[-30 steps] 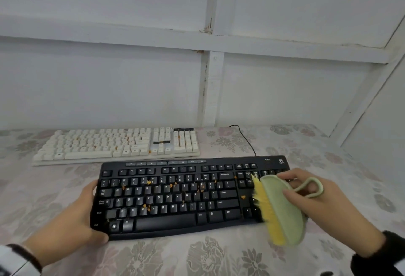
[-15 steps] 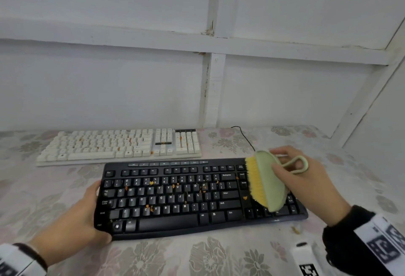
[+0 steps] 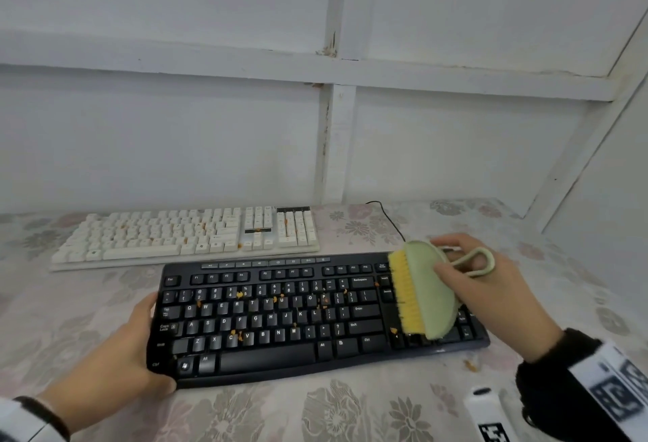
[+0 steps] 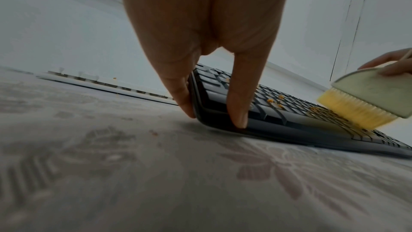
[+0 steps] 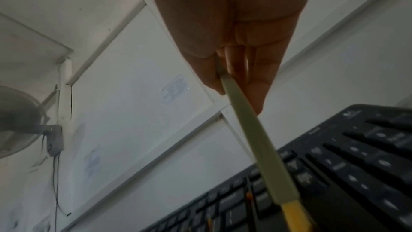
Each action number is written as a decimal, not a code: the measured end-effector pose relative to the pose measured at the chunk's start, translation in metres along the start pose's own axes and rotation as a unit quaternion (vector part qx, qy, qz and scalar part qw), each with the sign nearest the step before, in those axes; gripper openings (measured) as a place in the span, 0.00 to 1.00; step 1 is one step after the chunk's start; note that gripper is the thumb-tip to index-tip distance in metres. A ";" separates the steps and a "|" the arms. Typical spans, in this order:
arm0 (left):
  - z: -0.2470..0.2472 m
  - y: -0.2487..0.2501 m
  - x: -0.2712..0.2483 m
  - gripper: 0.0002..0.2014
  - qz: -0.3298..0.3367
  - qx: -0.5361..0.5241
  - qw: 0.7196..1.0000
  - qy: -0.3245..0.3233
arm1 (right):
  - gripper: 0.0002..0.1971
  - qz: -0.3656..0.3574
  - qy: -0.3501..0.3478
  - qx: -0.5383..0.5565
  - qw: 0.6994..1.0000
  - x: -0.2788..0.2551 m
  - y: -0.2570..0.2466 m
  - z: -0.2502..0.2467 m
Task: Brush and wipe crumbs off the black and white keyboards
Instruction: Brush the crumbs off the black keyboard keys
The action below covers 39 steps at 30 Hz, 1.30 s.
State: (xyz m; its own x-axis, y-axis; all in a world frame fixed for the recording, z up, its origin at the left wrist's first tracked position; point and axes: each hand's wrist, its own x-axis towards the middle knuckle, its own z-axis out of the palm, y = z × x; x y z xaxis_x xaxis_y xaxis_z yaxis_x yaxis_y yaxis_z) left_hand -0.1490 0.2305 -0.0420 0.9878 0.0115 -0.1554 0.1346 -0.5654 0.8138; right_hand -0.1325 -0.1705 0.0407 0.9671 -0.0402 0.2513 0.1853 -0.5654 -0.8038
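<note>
The black keyboard (image 3: 280, 315) lies in front of me, orange crumbs scattered over its keys (image 4: 276, 101). My left hand (image 3: 140, 343) grips its left end, thumb on the front corner (image 4: 237, 115), fingers at the side edge. My right hand (image 3: 484, 287) holds a pale green brush (image 3: 431, 294) with yellow bristles (image 3: 406, 297), its bristles down on the keys at the keyboard's right end (image 5: 334, 165). The green brush body (image 5: 256, 138) runs from my fingers to the keys. The white keyboard (image 3: 186, 234), also crumbed, lies behind.
A floral cloth (image 3: 315, 413) covers the table. A black cable (image 3: 389, 217) runs back from the black keyboard. A crumb (image 3: 470, 366) lies on the cloth by its front right corner. A white object with a black marker (image 3: 487, 413) sits at the front right. White walls close behind.
My right hand has carried the brush from off the keyboard's right front edge up and left onto the right-hand keys. The left hand has kept its hold.
</note>
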 end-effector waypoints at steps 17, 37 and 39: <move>-0.001 0.002 0.000 0.50 0.000 0.014 1.000 -0.007 | 0.15 0.022 -0.074 -0.024 0.997 -0.019 -0.002 0.003; -0.001 0.004 -0.003 0.48 0.004 0.016 1.000 -0.012 | 0.13 0.027 -0.081 0.008 0.996 -0.013 -0.012 0.008; -0.001 0.006 -0.003 0.48 0.009 0.019 1.000 -0.009 | 0.12 0.013 -0.045 0.019 0.999 -0.004 -0.018 0.002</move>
State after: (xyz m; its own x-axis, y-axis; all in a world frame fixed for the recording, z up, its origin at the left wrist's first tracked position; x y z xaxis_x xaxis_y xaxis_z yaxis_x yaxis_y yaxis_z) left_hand -0.1514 0.2280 -0.0363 0.9882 -0.0137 -0.1524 0.1143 -0.5961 0.7948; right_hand -0.1391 -0.1581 0.0530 0.9830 0.0218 0.1824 0.1658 -0.5327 -0.8299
